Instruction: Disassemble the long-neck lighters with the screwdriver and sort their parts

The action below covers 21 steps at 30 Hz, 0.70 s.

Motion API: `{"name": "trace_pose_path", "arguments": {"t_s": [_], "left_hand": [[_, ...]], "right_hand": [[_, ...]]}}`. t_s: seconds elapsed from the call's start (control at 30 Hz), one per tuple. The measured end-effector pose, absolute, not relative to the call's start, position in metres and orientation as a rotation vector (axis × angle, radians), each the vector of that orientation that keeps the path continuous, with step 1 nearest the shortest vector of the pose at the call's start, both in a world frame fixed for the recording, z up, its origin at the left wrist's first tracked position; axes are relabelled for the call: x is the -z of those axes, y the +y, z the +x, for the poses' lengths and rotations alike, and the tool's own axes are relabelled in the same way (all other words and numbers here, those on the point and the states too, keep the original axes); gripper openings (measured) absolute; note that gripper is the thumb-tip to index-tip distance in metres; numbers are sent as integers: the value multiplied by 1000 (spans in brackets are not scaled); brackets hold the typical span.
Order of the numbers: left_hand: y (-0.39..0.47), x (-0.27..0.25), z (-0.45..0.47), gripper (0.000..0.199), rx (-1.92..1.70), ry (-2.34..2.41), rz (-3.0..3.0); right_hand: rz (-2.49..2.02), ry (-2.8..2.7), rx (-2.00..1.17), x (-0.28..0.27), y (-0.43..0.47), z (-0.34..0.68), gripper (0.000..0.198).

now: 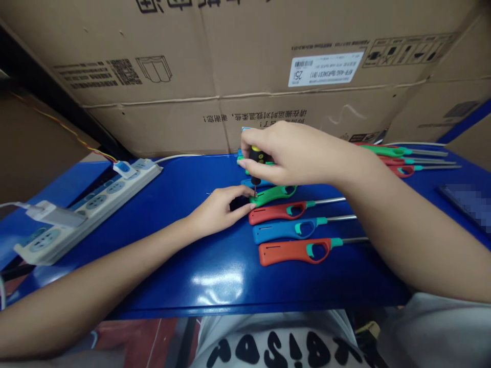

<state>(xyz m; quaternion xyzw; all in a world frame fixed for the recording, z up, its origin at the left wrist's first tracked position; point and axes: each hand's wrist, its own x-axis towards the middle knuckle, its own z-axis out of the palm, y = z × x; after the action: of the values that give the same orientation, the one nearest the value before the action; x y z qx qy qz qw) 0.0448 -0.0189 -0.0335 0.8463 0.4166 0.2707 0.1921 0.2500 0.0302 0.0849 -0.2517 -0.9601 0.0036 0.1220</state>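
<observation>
My right hand (pixel 282 153) is closed around a black and yellow screwdriver (pixel 255 180), held upright. Its thin tip meets the butt end of a green long-necked lighter (pixel 274 195). That same end is pinched between the thumb and fingers of my left hand (pixel 224 208), from the left side. Nearer to me a red lighter (pixel 276 212), a blue lighter (pixel 279 231) and an orange-red lighter (pixel 284 252) lie in a row, metal necks pointing right. Behind the green one, more lighters are partly hidden by my right hand, which also covers the green lighter's neck.
A white power strip (pixel 99 202) with plugs and cables lies on the left of the blue table (pixel 172 271). Several finished-looking lighters (pixel 402 161) are grouped at the back right, near a dark flat blurred object (pixel 466 204). A large cardboard box (pixel 245 66) walls off the back.
</observation>
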Motion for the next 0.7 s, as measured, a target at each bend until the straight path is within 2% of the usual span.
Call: {"name": "trace_pose_path", "arguments": {"t_s": [0.53,0.7], "left_hand": [[0,8,59,5,-480,1264,2376],[6,6,63,8,-490,1228,2361]], "right_hand": [[-752,-2819,-13,-88,30,256,28],[-733,-2843,-16,-90,27,255,27]]}}
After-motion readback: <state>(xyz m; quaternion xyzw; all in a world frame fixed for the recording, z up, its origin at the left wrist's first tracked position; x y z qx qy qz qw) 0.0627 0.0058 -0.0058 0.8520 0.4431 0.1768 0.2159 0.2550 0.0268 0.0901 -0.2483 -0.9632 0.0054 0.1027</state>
